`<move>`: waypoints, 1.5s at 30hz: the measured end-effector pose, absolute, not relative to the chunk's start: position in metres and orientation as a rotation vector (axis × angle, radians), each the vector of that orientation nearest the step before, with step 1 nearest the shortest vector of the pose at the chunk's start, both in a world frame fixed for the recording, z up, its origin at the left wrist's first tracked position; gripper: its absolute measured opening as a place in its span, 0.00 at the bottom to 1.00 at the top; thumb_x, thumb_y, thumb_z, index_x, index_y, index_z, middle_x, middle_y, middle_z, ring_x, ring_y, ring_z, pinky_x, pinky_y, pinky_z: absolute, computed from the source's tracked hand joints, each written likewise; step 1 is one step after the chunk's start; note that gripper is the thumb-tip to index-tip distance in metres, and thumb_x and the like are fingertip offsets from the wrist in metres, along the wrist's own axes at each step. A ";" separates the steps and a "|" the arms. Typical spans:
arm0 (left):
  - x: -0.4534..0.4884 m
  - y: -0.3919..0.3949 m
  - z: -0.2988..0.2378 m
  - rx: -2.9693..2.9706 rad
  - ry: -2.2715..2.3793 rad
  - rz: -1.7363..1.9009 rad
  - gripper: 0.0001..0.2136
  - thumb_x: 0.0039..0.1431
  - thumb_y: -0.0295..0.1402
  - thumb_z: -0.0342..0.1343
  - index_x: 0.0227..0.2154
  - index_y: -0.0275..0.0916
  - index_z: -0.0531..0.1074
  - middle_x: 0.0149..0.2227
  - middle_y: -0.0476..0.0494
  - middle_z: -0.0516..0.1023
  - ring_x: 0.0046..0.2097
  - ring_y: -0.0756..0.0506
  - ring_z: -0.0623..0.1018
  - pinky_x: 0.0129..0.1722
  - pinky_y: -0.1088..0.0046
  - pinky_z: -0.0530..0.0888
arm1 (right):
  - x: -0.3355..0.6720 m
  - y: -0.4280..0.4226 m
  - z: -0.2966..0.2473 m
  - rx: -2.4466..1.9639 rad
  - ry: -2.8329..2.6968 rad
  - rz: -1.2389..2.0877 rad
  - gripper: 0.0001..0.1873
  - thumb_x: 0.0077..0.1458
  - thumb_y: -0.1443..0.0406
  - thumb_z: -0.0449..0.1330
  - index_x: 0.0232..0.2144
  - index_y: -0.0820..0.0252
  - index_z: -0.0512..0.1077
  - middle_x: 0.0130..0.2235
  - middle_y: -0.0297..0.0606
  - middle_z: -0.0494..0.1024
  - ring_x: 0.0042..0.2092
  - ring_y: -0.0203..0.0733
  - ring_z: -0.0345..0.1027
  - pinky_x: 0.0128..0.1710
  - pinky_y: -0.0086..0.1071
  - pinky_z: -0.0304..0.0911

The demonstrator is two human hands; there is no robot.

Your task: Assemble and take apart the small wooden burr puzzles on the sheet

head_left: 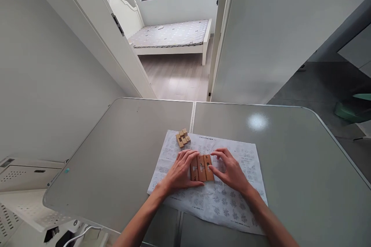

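Three flat reddish-brown wooden puzzle pieces (202,170) lie side by side on a printed instruction sheet (232,208). They have notches and small dark numbers on them. My left hand (181,170) is curved around their left side, fingertips at the top ends and thumb along the bottom ends. At the right edge of the rightmost piece, my right hand (228,170) has its thumb and index finger spread apart, the thumb touching or nearly touching the wood. A small cluster of light wooden blocks (183,138) rests on the sheet's upper left corner.
The grey folding table (124,154) has a metal rim and a centre seam. Beyond it, a doorway leads to a room with a bed (174,34). White perforated equipment (29,200) and a cable stand at the lower left. A green chair (353,110) is at far right.
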State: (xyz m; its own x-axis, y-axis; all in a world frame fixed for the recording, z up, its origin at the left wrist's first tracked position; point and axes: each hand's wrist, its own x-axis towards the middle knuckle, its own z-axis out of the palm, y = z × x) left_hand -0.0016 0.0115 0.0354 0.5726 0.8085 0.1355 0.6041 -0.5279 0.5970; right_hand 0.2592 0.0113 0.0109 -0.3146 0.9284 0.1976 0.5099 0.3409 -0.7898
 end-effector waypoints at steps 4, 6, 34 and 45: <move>-0.006 0.008 0.036 2.251 1.189 0.585 0.45 0.50 0.44 0.74 0.67 0.44 0.58 0.62 0.34 0.71 0.65 0.31 0.68 0.64 0.49 0.67 | 0.263 0.013 0.010 -1.124 -2.159 0.758 0.40 0.54 0.54 0.72 0.65 0.47 0.62 0.64 0.48 0.66 0.64 0.64 0.61 0.62 0.57 0.65; -0.009 0.006 0.038 2.240 1.189 0.601 0.43 0.52 0.40 0.73 0.67 0.44 0.58 0.63 0.34 0.71 0.66 0.32 0.67 0.65 0.50 0.68 | 0.264 0.014 0.009 -1.095 -2.222 0.739 0.47 0.51 0.52 0.74 0.68 0.46 0.58 0.66 0.48 0.66 0.66 0.66 0.58 0.64 0.60 0.61; -0.008 -0.008 0.044 1.603 1.344 0.711 0.17 0.74 0.45 0.47 0.31 0.41 0.67 0.30 0.48 0.71 0.33 0.46 0.71 0.37 0.68 0.72 | 0.247 0.003 0.006 -1.030 -1.630 1.129 0.36 0.57 0.44 0.68 0.62 0.49 0.66 0.59 0.47 0.72 0.56 0.59 0.71 0.56 0.50 0.70; 0.019 0.002 0.054 0.886 0.833 0.517 0.20 0.70 0.53 0.49 0.44 0.38 0.68 0.23 0.59 0.51 0.21 0.53 0.50 0.20 0.79 0.53 | 0.253 0.011 -0.004 -0.945 -1.387 1.381 0.40 0.58 0.32 0.54 0.62 0.49 0.65 0.61 0.50 0.74 0.61 0.63 0.70 0.58 0.52 0.70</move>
State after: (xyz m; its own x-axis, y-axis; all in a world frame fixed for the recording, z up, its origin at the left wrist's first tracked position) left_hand 0.0186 0.0022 0.0542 0.5853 0.6974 -0.4136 -0.0601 0.5460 0.8356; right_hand 0.2535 0.0108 -0.0039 -0.2707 0.9581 0.0932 -0.0886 0.0716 -0.9935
